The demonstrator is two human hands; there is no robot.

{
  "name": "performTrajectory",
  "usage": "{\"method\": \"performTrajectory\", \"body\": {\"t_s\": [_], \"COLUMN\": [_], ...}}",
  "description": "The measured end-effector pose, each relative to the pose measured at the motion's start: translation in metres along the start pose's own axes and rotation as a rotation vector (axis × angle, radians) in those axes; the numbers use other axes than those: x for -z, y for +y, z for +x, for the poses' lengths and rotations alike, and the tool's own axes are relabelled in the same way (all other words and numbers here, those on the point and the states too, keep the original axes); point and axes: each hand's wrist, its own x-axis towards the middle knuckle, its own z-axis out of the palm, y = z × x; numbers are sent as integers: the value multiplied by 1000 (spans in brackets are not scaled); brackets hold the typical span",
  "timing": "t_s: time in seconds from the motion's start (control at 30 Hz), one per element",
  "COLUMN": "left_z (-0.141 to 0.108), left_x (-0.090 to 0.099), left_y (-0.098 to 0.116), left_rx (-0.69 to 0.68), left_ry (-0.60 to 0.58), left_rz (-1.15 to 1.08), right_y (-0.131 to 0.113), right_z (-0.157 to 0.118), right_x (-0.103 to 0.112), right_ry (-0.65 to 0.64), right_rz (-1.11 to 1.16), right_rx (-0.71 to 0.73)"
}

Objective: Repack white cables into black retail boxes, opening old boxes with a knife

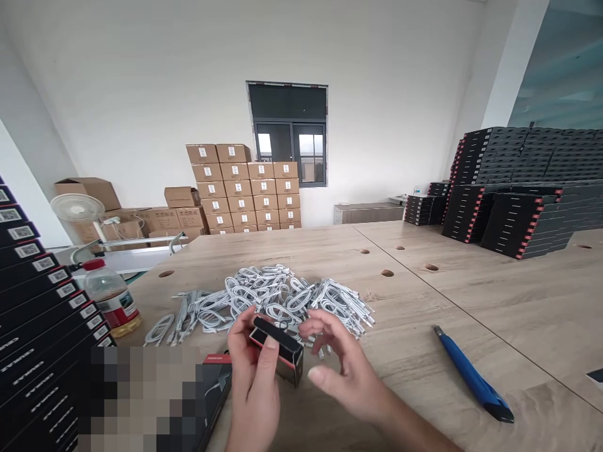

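Observation:
My left hand grips a small black box with red edging, its thumb on the near side and fingers behind. The box's top flap is raised. To its right, my right hand is apart from the box, thumb and fingers spread with nothing between them. Just beyond both hands lies a heap of coiled white cables. A black box with a red label lies left of my left hand, partly behind a blurred patch.
A blue utility knife lies on the wooden table at right. Stacked black boxes stand at far left and back right. A red-capped bottle stands at left. Brown cartons are piled against the wall.

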Motion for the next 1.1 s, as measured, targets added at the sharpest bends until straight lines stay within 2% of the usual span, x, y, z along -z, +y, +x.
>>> {"method": "performTrajectory", "body": {"t_s": [0.1,0.2,0.33,0.43,0.57,0.77,0.97,1.1], "left_z": [1,-1,0,1,-1,-7,-2,-3], "left_x": [-5,-10,-9,-4,-1,0,9,11], "left_y": [-6,-9,-5,-1,2,10,21,22], "left_rx": [66,64,-4,-138,-264,-251,-466,-497], "left_ry": [10,-11,-132,-129,-167,-162,-278,-285], "left_rz": [5,-62,5,107,149,8,207,296], "right_y": [4,8,7,1,-4,-10,-24,-29], "right_z": [-4,-5,-2,2,3,-1,4,7], "right_x": [-1,-1,6,12,14,11,14,18], "right_ry": [59,150,177,167,185,230,165,111], "right_rz": [-216,-289,-364,-415,-380,-162,-227,-206], "right_rx": [106,169,224,275,263,199,213,205]}}
